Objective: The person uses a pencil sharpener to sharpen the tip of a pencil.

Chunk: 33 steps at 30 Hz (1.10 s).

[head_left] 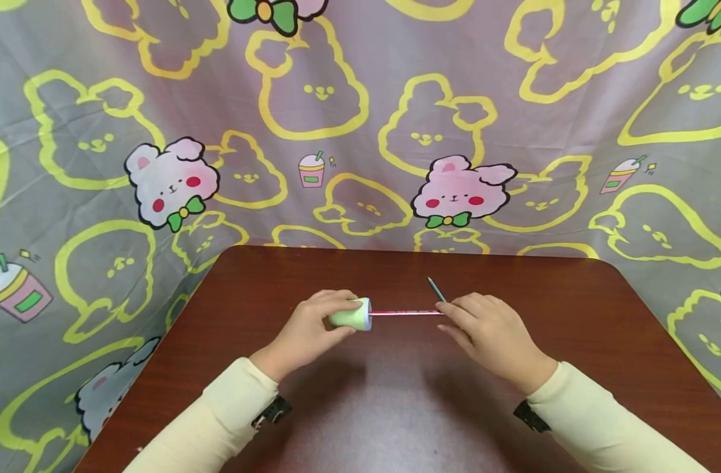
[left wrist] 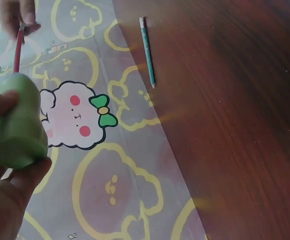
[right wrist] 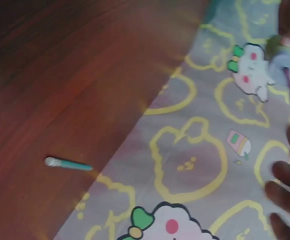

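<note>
My left hand point(head_left: 304, 328) grips a small light-green cup point(head_left: 349, 317) with a pale rim, tipped on its side so the mouth faces right. Its rounded green base point(left wrist: 19, 147) shows in the left wrist view. Between my hands runs a thin red pencil point(head_left: 404, 313), level, one end at the cup's mouth. My right hand point(head_left: 493, 335) pinches the other end. How deep the pencil reaches inside the cup is hard to tell. Just beyond the right fingers a teal pencil point(head_left: 436, 289) lies on the table, its near end hidden in the head view.
The dark brown wooden table point(head_left: 266, 282) has rounded far corners. A grey curtain point(head_left: 360, 151) with yellow bear outlines and pink-cheeked rabbits hangs behind it and along both sides. Shadows of both hands fall on the tabletop.
</note>
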### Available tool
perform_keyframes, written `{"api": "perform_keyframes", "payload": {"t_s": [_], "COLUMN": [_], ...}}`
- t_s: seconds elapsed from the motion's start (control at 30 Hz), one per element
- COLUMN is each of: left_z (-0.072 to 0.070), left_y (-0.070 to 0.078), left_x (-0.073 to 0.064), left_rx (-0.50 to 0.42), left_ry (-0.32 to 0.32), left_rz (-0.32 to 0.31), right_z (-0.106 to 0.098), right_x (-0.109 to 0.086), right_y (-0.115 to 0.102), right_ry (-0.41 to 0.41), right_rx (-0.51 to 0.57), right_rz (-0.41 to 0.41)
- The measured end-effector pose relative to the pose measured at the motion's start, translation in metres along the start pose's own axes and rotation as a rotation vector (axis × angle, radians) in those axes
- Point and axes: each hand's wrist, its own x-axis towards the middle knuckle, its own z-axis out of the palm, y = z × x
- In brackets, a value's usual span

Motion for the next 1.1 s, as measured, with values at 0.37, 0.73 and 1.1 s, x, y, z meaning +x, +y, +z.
{"api": "perform_keyframes", "payload": {"t_s": [0.37, 0.73, 1.1], "left_z": [-0.001, 0.006, 0.001], "left_y": [0.003, -0.001, -0.003], "left_x": [0.0, 0.0, -0.001], "left_rx": [-0.106, 0.204, 0.002], "left_ry": [-0.083, 0.055, -0.001], "left_rz": [-0.091, 0.284, -0.001], "right_z": [0.008, -0.014, -0.005], "right_x": [-0.002, 0.012, 0.003], "right_y": [-0.005, 0.006, 0.001], "right_ry": [0.153, -0.624, -0.19], "right_rx": [0.01, 1.046, 0.214], "right_rz": [-0.117, 0.928, 0.261]}}
